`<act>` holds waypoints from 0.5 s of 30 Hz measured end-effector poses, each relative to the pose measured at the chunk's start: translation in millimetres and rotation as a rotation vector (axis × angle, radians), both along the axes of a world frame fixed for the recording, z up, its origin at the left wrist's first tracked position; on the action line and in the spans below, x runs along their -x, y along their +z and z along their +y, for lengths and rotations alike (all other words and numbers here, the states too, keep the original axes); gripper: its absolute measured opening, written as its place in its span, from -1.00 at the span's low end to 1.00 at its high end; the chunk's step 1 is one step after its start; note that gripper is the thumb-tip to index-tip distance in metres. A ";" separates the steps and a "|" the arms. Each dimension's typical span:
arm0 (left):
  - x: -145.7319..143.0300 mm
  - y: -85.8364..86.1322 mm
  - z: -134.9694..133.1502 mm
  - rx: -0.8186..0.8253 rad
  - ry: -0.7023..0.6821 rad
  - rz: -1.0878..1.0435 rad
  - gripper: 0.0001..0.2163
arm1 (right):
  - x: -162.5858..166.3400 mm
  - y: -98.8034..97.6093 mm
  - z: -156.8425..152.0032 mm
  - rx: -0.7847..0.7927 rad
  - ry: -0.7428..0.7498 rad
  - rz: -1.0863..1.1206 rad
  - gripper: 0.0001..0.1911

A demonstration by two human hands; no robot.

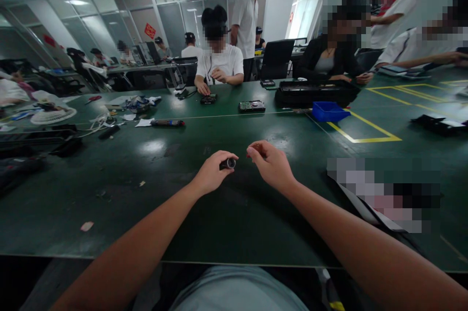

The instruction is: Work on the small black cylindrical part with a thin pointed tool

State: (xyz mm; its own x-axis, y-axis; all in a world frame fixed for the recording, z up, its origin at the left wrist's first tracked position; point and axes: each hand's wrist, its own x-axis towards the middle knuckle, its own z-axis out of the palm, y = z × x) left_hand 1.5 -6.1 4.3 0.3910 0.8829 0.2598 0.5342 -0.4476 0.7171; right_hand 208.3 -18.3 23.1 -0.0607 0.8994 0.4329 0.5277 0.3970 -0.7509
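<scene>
My left hand is closed around a small dark cylindrical part with a round glassy end, held just above the green table. My right hand hovers a few centimetres to its right, fingers curled and pinched together near the thumb; whatever sits between the fingertips is too small to name. The two hands do not touch.
Across the table a seated person works on a small black device. A circuit board, a black case, a blue tray and a marker-like tool lie beyond my hands. Clutter fills the left side; yellow floor-tape lines mark the right.
</scene>
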 end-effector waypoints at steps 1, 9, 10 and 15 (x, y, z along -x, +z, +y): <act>1.1 -1.0 1.5 -0.013 0.003 0.012 -0.68 | 0.0 0.3 -0.4 -0.010 -0.009 -0.002 -0.75; 2.7 -1.7 4.1 0.018 0.057 0.004 -0.63 | -0.5 -0.5 -2.4 -0.039 -0.002 0.147 -0.76; 2.9 -1.5 4.1 0.016 0.059 0.003 -0.64 | -0.7 -1.1 -2.3 -0.044 0.001 0.180 -0.77; 5.0 -3.7 5.7 0.008 0.066 -0.016 -0.63 | -2.6 -0.9 -1.5 -0.065 0.000 0.295 -0.80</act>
State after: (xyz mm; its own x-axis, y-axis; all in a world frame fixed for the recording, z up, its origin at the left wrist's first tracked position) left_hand -3.5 -0.4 0.5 0.3277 0.9088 0.2582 0.5508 -0.4058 0.7294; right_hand 210.9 -19.8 22.2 0.0765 0.8692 0.4885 0.2907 0.4492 -0.8448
